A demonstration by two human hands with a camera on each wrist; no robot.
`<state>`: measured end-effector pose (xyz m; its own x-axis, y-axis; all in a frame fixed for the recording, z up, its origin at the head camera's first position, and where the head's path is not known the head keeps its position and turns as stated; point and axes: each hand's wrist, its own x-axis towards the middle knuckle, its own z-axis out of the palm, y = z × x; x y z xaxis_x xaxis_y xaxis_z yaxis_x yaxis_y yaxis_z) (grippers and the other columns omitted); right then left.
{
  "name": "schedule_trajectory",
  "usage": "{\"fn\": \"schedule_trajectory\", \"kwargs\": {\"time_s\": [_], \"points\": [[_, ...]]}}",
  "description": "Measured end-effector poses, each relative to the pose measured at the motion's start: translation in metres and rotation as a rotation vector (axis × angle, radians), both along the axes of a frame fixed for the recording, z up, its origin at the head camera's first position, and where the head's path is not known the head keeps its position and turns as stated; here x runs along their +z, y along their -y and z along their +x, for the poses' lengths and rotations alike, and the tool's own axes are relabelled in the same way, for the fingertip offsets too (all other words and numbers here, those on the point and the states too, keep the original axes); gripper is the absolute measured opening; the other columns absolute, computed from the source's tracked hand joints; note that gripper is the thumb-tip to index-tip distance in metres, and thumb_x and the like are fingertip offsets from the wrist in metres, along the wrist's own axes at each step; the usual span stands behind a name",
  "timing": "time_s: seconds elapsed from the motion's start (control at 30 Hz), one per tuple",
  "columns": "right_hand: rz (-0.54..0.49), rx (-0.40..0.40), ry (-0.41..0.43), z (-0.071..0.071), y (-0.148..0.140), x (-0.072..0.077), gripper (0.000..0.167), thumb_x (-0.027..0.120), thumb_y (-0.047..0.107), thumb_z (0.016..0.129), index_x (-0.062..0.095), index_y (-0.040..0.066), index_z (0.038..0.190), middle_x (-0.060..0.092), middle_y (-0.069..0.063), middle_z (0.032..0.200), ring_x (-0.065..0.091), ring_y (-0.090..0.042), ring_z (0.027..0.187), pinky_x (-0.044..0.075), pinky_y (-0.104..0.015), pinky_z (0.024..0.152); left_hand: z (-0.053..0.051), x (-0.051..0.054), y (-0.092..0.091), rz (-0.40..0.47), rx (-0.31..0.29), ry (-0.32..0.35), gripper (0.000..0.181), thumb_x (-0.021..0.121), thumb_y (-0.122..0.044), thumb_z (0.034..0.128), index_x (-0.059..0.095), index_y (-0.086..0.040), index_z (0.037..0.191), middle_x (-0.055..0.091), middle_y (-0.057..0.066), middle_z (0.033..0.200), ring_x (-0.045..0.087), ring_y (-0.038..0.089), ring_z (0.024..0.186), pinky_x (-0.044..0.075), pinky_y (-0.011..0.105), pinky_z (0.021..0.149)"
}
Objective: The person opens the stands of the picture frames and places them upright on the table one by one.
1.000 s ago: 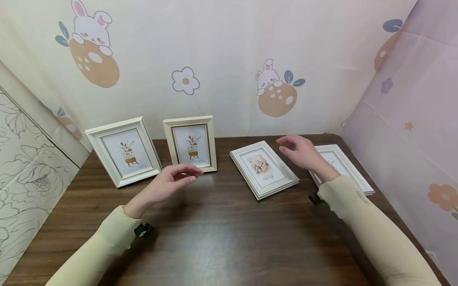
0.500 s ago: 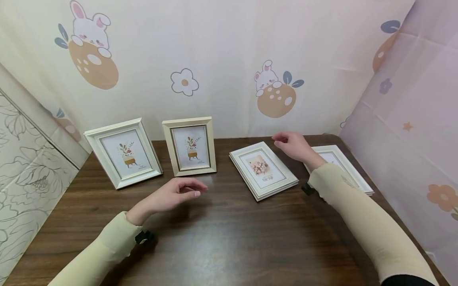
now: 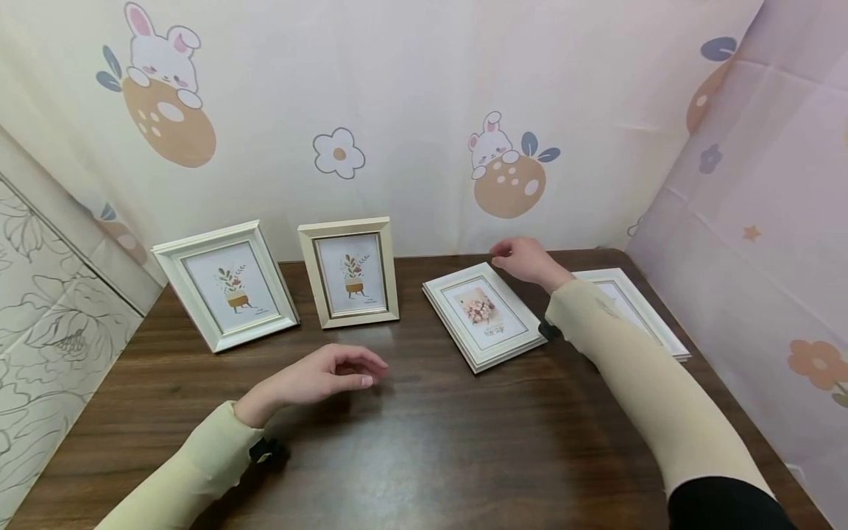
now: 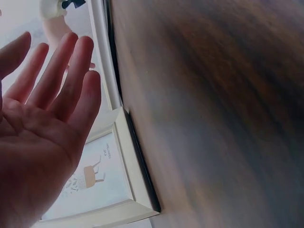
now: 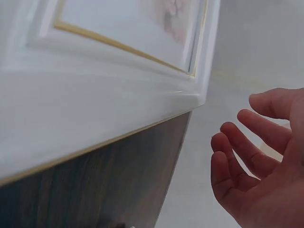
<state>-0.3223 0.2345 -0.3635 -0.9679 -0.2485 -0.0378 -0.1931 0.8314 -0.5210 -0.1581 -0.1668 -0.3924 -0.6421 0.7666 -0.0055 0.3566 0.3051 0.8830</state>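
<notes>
My left hand (image 3: 324, 375) hovers above the table in front of a standing cream picture frame (image 3: 349, 272), its fingers loosely bent and holding nothing. In the left wrist view the palm and spread fingers of the left hand (image 4: 42, 114) show beside that frame's lower corner. My right hand (image 3: 526, 261) is at the far edge of a small stack of white picture frames (image 3: 483, 316) lying flat, the top one with a pink flower print. In the right wrist view a gap separates the relaxed fingers of the right hand (image 5: 261, 161) from the white frame's corner (image 5: 190, 95).
A white picture frame (image 3: 228, 287) with a potted plant print stands tilted back at the left. More white frames (image 3: 645, 313) lie at the right, partly behind the right sleeve. The brown wooden table (image 3: 424, 456) meets a patterned curtain (image 3: 411, 88) at the back.
My left hand has come down and toward me, away from the standing cream frame. My right hand has moved left, from near the right-hand frames to behind the flower print stack.
</notes>
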Motion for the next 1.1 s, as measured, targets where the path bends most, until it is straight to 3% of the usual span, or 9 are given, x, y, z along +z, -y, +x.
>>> {"fn": "schedule_trajectory", "kwargs": {"time_s": [0.2, 0.43, 0.63, 0.87, 1.1], "points": [[0.038, -0.003, 0.053, -0.008, 0.006, -0.003, 0.036, 0.058, 0.018, 0.099, 0.061, -0.003, 0.129, 0.061, -0.023, 0.126, 0.056, -0.037, 0.118, 0.044, -0.052, 0.099, 0.000, 0.001, -0.004, -0.021, -0.053, 0.034, 0.032, 0.064, -0.018, 0.0993, 0.061, -0.004, 0.128, 0.070, 0.008, 0.119, 0.066, 0.018, 0.108, 0.049, 0.032, 0.094], [0.057, -0.037, 0.093, -0.010, 0.015, -0.004, 0.037, 0.060, 0.017, 0.098, 0.061, -0.002, 0.129, 0.060, -0.023, 0.127, 0.056, -0.038, 0.117, 0.045, -0.052, 0.098, -0.002, 0.001, -0.004, -0.011, -0.073, 0.052, 0.034, 0.063, -0.018, 0.0995, 0.059, -0.003, 0.130, 0.069, 0.009, 0.120, 0.066, 0.021, 0.108, 0.050, 0.033, 0.094], [0.098, -0.088, 0.097, -0.011, 0.021, -0.010, 0.035, 0.064, 0.016, 0.095, 0.064, 0.001, 0.126, 0.062, -0.019, 0.126, 0.056, -0.035, 0.116, 0.045, -0.051, 0.098, -0.004, 0.000, -0.005, 0.017, -0.064, 0.050, 0.033, 0.061, -0.017, 0.1005, 0.059, -0.001, 0.130, 0.070, 0.011, 0.118, 0.066, 0.026, 0.107, 0.050, 0.032, 0.093], [0.144, -0.136, 0.092, -0.010, 0.025, -0.014, 0.034, 0.065, 0.015, 0.094, 0.065, 0.005, 0.126, 0.062, -0.017, 0.127, 0.054, -0.036, 0.117, 0.043, -0.053, 0.097, -0.005, 0.002, -0.005, 0.014, -0.044, 0.047, 0.032, 0.061, -0.015, 0.1006, 0.059, -0.001, 0.130, 0.069, 0.012, 0.118, 0.067, 0.023, 0.106, 0.050, 0.033, 0.093], [0.150, -0.151, 0.099, -0.007, 0.033, -0.010, 0.034, 0.060, 0.010, 0.092, 0.064, 0.002, 0.125, 0.062, -0.019, 0.125, 0.054, -0.037, 0.116, 0.043, -0.052, 0.097, -0.009, 0.005, -0.003, -0.011, -0.035, 0.037, 0.032, 0.060, -0.014, 0.1013, 0.059, -0.002, 0.131, 0.069, 0.010, 0.118, 0.067, 0.024, 0.106, 0.050, 0.030, 0.093]]}}
